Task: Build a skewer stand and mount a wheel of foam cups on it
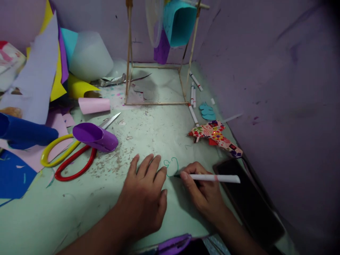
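Pinched near its tip by the right hand (205,194), likely for control, the white marker (227,178) points toward nine o'clock at the green outline (177,163); the left hand (145,194), fingers slightly apart, lies at the outline's eight o'clock, seemingly bracing

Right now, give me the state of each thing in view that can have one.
White marker with pink band: uncapped, in the right hand.
Flower-patterned glue gun: on its side, red light lit.
Scissors with red and yellow handles: handles apart, blades partly hidden.
Black rectangular phone: screen dark.
Thin wooden stick frame: upright.
Purple slant-cut tube: lying, open-ended.
Loose white markers: lying down.
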`<action>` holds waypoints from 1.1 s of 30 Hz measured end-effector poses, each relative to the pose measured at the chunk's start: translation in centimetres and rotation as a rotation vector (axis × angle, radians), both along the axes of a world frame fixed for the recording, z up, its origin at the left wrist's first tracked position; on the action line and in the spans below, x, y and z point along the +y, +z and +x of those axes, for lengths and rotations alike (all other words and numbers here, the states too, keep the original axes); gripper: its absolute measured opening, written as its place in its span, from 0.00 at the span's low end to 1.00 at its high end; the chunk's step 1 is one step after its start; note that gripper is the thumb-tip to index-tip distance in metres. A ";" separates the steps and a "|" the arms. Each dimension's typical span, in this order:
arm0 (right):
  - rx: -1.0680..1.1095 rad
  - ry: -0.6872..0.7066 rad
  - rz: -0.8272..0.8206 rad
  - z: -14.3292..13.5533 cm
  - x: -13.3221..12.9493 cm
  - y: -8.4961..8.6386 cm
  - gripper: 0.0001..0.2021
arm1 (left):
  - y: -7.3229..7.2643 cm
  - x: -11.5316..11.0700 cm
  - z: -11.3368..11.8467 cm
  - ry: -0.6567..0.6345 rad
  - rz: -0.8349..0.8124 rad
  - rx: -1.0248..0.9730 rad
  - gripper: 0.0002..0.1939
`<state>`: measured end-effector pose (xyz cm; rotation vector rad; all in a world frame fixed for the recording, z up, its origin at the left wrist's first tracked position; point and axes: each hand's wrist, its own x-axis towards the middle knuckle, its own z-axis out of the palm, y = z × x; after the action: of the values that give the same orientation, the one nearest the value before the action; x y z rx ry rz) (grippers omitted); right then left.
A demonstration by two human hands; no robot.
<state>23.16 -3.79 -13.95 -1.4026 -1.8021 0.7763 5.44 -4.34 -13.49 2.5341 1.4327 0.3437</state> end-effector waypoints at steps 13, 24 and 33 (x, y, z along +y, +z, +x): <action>-0.054 0.028 -0.017 0.0 0.0 -0.2 0.08 | 0.0 0.0 -0.1 -0.006 0.004 -0.023 0.21; 0.003 -0.182 0.055 -0.3 -0.1 0.0 0.09 | 0.1 0.0 -0.1 -0.003 -0.011 -0.019 0.21; 0.100 -0.241 0.054 -0.9 2.1 0.6 0.08 | -0.1 0.2 -0.2 0.006 0.005 -0.035 0.20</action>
<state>22.22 -1.65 -13.35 -1.4854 -1.5331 0.6546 5.28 -4.18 -13.59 2.5150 1.4291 0.3907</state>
